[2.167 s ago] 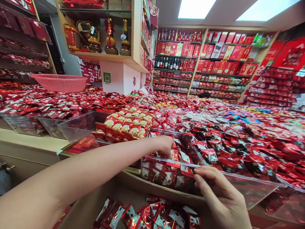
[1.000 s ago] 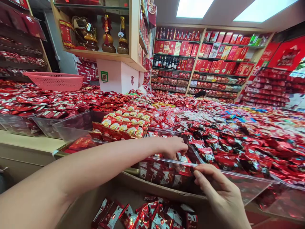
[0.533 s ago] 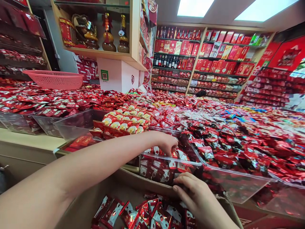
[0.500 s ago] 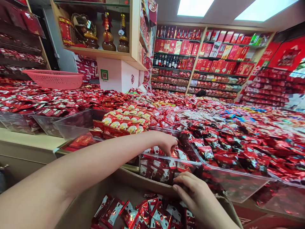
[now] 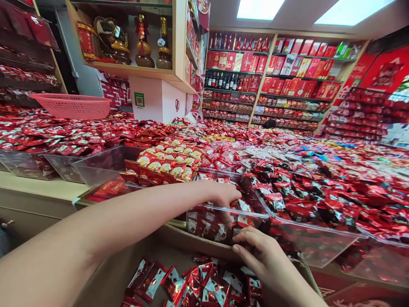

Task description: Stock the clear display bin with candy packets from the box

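Observation:
My left hand [image 5: 226,198] is inside a clear plastic bin [image 5: 246,212] of red-and-white wrapped candy packets [image 5: 209,224]. Its thumb points down behind the bin's front wall, apart from the forefinger, and the other fingers are partly hidden. Nothing shows clearly held in it. My right hand [image 5: 257,247] is closed over the far rim of a cardboard box [image 5: 182,238], close against the bin. More red-and-white candy packets [image 5: 191,283] lie loose in the bottom of this box, below both hands.
Left of the bin stands another clear bin [image 5: 99,164] with gold-and-red packets [image 5: 168,160]. Bins heaped with dark red packets [image 5: 306,192] spread to the right. A pink plastic basket [image 5: 73,106] rests on the candy at left. Shelves of bottles and boxes [image 5: 236,62] line the back.
My left hand has gone slightly lower and forward in the bin, its curled fingers now stretched and the thumb reaching down. My right hand stays on the box rim.

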